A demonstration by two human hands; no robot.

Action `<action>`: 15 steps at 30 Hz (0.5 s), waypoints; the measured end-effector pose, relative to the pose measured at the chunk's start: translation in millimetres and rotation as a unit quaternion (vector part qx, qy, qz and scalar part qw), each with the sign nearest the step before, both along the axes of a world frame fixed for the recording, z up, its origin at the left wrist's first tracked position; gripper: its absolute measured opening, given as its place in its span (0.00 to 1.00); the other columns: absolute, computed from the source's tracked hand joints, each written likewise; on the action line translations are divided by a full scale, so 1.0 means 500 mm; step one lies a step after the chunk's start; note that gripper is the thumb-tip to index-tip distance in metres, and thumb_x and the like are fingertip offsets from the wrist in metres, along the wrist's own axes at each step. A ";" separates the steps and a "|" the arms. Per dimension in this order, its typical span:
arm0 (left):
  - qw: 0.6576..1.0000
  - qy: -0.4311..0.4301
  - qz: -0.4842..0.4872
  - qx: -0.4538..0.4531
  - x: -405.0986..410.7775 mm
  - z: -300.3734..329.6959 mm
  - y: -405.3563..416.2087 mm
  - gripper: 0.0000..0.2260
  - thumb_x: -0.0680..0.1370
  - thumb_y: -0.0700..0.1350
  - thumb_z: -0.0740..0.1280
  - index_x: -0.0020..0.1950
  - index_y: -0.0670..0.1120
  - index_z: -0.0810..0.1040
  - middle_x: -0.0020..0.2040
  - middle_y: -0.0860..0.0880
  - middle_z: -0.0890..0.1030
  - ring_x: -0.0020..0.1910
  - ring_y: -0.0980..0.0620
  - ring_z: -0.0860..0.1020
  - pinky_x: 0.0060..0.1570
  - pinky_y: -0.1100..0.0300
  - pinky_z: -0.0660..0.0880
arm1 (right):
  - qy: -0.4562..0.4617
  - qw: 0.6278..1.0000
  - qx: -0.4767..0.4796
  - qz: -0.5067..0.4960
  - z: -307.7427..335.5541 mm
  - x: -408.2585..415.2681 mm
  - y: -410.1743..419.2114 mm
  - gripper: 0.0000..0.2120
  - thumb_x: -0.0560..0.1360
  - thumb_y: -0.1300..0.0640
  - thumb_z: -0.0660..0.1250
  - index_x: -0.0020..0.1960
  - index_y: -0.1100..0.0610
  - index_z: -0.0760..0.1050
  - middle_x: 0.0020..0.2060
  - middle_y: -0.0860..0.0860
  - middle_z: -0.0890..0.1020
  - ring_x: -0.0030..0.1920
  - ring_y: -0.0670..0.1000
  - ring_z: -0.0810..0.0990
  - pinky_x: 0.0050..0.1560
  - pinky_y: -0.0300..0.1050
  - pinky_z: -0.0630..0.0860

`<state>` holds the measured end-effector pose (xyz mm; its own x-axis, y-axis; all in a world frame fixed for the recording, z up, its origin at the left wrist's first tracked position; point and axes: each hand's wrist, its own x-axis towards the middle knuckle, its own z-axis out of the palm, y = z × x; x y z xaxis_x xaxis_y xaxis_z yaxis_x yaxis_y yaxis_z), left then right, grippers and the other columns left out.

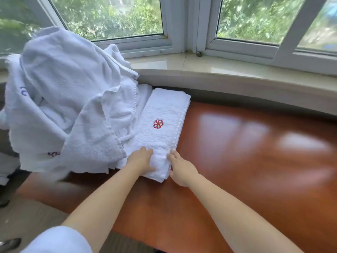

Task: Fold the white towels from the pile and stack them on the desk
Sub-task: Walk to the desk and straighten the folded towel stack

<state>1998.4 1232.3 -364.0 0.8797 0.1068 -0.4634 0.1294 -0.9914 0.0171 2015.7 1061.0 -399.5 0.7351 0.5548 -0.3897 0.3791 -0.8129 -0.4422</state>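
A folded white towel [161, 128] with a red flower emblem [158, 123] lies on a glossy reddish-brown desk [246, 152], just right of a tall pile of crumpled white towels [69, 99]. The left hand [141, 160] grasps the towel's near left edge, thumb curled around its end. The right hand [179, 169] grasps its near right edge. A pale windowsill [218, 68] runs along the far side.
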 end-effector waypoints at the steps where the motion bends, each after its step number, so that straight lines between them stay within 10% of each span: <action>1: 1.000 -0.004 -0.009 -0.001 0.000 -0.004 0.003 0.24 0.74 0.54 0.69 0.67 0.47 0.68 0.62 0.46 0.70 0.56 0.44 0.75 0.50 0.56 0.71 | 0.003 1.000 0.006 -0.014 0.001 -0.004 0.004 0.28 0.79 0.56 0.59 0.76 0.54 0.53 0.78 0.47 0.48 0.63 0.58 0.74 0.55 0.50 0.74; 15: 0.994 -0.073 -0.048 -0.063 -0.027 -0.013 0.046 0.11 0.81 0.45 0.59 0.61 0.45 0.74 0.62 0.45 0.72 0.58 0.43 0.74 0.54 0.52 0.72 | -0.003 0.988 0.042 -0.148 0.024 -0.081 0.048 0.14 0.81 0.57 0.52 0.65 0.54 0.67 0.66 0.51 0.66 0.55 0.59 0.76 0.55 0.54 0.74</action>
